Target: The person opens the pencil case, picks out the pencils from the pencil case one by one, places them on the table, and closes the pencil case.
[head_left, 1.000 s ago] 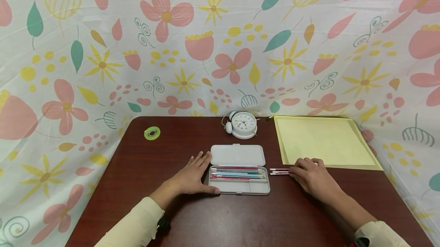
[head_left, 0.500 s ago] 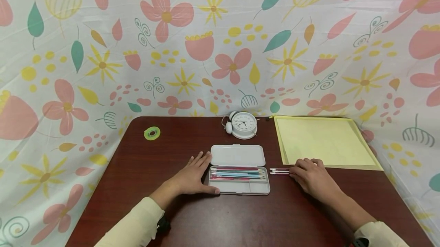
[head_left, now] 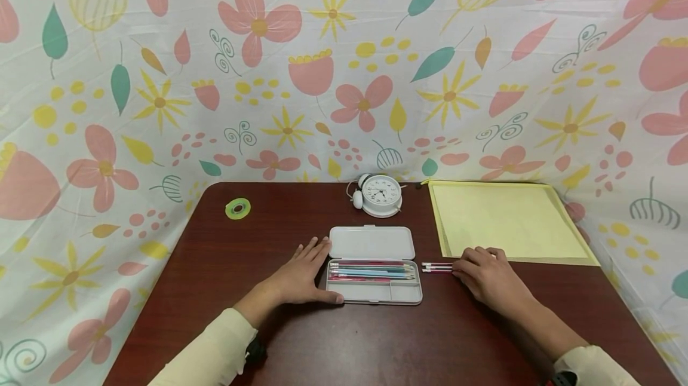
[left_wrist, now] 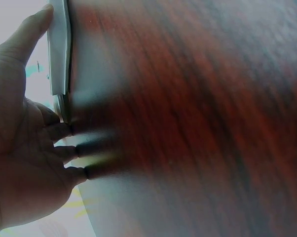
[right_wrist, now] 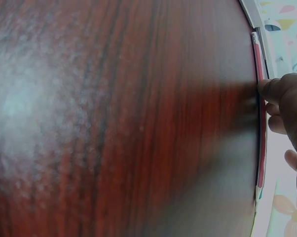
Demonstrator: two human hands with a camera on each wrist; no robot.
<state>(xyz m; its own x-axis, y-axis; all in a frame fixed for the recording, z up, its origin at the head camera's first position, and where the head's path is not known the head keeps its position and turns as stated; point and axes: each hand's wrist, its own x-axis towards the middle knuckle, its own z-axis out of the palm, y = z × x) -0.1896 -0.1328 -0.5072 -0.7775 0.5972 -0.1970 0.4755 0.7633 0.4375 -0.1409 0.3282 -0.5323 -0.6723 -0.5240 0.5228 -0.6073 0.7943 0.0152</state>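
Beside the case (head_left: 360, 291), the right hand (head_left: 488, 277) pinches 2 pencils (head_left: 439, 270).

Dark red-brown table (head_left: 344, 344) w/ wood grain. On it: open pencil case (head_left: 371, 242); clock (head_left: 381, 195) behind case; tape roll (head_left: 230, 208) well apart, back-L of case; yellow folder (head_left: 494, 218) back-R of case; pencils (head_left: 438, 265) just R of case, approx. parallel to its long edge.

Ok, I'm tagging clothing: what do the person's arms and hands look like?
The left sleeve and right sleeve are cream. A black item shows at each wrist, with red at the right. The left hand and right hand look bare.
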